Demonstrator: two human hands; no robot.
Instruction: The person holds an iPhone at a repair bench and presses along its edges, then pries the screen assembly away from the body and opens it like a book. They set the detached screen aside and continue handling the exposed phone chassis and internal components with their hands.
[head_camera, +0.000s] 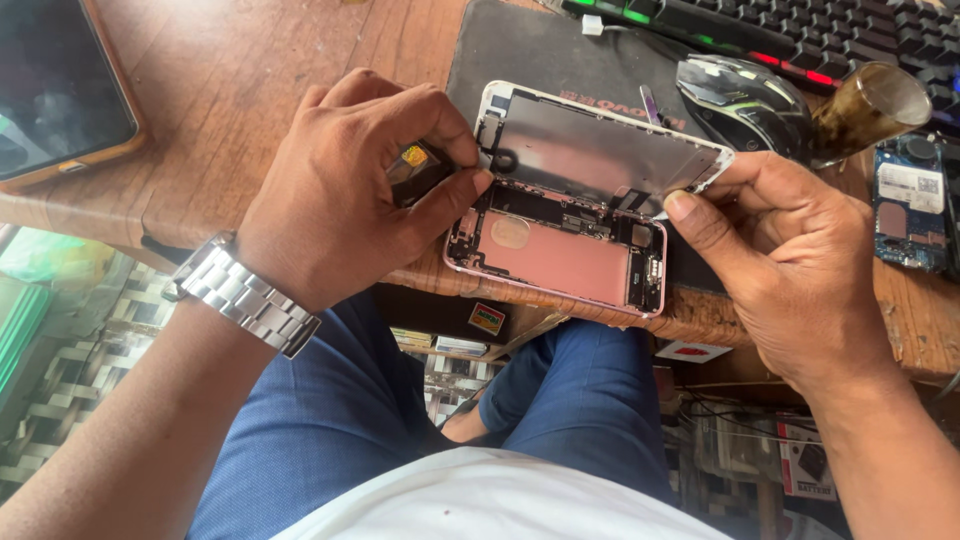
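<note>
An opened smartphone lies at the near edge of a wooden table (250, 70). Its pink rear housing (565, 255) lies flat, and the screen panel (600, 145) is folded back away from me, metal back plate showing. My left hand (350, 185), a metal watch on its wrist, grips the housing's left end with the thumb and also holds a small dark part with a yellow patch (412, 165). My right hand (790, 260) pinches the screen panel's right corner between thumb and fingers.
A black mat (540, 50) lies under the phone. Behind it are a black mouse (740, 100), a keyboard with lit keys (820, 35) and a brown glass cup (870, 105). A bare circuit board (910, 205) sits at right, a dark tablet (55, 85) at far left.
</note>
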